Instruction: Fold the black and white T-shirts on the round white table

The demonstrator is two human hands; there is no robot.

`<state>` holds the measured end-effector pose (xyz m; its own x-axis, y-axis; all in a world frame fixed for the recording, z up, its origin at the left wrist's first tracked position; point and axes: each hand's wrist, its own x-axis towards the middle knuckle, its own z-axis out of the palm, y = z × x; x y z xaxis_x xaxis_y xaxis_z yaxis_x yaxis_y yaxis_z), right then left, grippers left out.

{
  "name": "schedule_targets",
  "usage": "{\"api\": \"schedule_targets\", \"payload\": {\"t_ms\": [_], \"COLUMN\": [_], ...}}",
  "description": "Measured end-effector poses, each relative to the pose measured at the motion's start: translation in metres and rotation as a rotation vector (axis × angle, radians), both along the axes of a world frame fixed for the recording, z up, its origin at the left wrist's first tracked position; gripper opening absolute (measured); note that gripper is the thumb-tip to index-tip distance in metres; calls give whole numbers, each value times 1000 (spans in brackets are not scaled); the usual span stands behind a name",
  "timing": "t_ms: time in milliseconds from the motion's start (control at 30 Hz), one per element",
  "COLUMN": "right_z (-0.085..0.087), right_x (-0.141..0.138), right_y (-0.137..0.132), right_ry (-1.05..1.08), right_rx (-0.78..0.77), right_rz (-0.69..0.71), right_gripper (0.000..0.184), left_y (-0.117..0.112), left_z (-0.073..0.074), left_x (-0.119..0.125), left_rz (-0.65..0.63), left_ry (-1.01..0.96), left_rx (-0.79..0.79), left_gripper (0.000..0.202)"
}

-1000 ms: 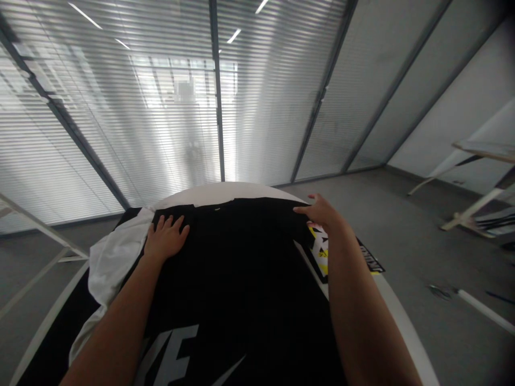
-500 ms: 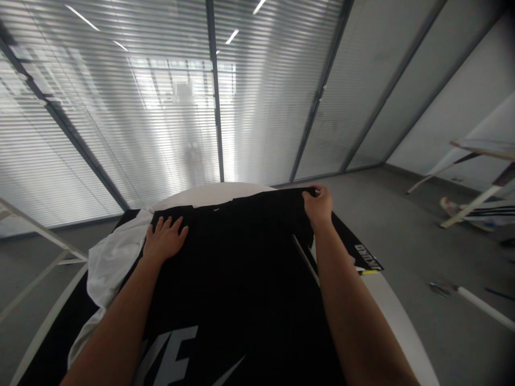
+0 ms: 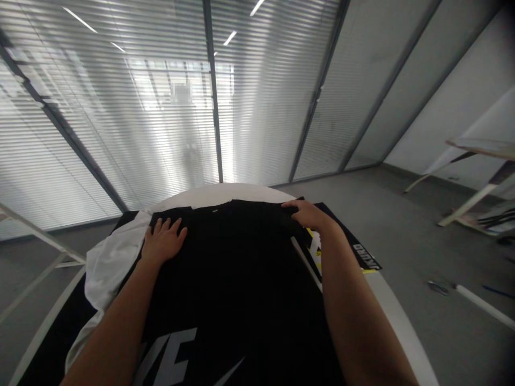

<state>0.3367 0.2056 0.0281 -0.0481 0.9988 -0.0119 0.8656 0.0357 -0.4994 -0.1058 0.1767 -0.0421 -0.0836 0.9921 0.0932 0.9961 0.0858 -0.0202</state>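
Note:
A black T-shirt [image 3: 241, 268] with white lettering and a swoosh lies spread before me. My left hand [image 3: 164, 239] rests flat on its upper left part, fingers spread. At the top right, by the sleeve, my right hand [image 3: 309, 214] touches the cloth with its fingers stretched leftward and the thumb apart. A white cloth [image 3: 116, 254] lies bunched on the left, partly behind my left forearm. To the right, a black piece with "JKURO" lettering [image 3: 366, 256] shows, partly covered by my right forearm.
The white rounded table [image 3: 396, 305] bears the clothes. Glass panels with blinds [image 3: 257, 107] stand beyond it. White metal bars [image 3: 44, 233] are on the left. A table frame [image 3: 475, 198] and a white pole [image 3: 483, 305] lie to the right.
My right hand has shifted left and slightly down from the sleeve's outer end, its pinch loosened. The sleeve sits lower, baring more yellow and white print. My left hand stays in place.

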Motion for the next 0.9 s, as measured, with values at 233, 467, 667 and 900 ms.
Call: {"api": "schedule_targets", "payload": {"t_ms": [233,467,667,900], "right_z": [-2,-11,-5,1], "right_x": [5,6,-3,-56], "right_y": [2,10,12,-2], "right_ry": [-79,-126,-114,-130], "right_rx": [108,62,212,208], "right_rz": [-269,-241,-102,295], "right_gripper": [53,44,50,68], "left_y": [0,-1,-1,0], "left_z": [1,3,2,1], "left_x": [0,1,1,1], "left_rz": [-3,0,-3,-1], "left_ry": [-3,-4,-7,7], "left_rx": [-8,-14,-7,-8], "left_gripper": [66,66,66,66]}}
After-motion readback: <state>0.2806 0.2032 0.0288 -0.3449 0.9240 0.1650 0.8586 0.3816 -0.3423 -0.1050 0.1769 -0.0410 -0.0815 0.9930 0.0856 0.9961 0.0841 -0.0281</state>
